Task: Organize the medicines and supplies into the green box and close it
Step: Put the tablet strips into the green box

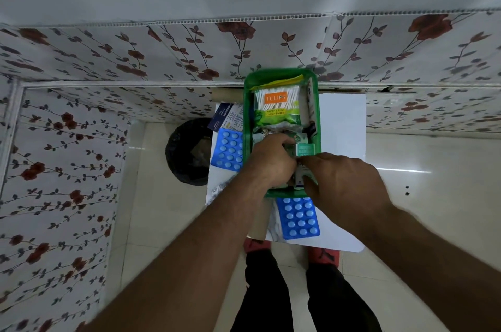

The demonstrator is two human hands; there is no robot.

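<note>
The green box (315,104) stands open on a small white table (343,125). A pack of cotton swabs (278,106) lies in its far half, with small green and white packets (305,148) nearer me. My left hand (271,160) and my right hand (344,182) meet inside the box's near end, fingers curled around small packets there; what exactly each holds is hidden. One blue blister strip (230,150) lies left of the box. Another blue blister strip (299,217) lies just in front of it.
A dark blue and white medicine carton (225,116) lies at the table's back left. A black-lined bin (189,152) stands on the floor to the left. Flowered wall panels close in behind and on the left. My feet (322,254) are under the table's near edge.
</note>
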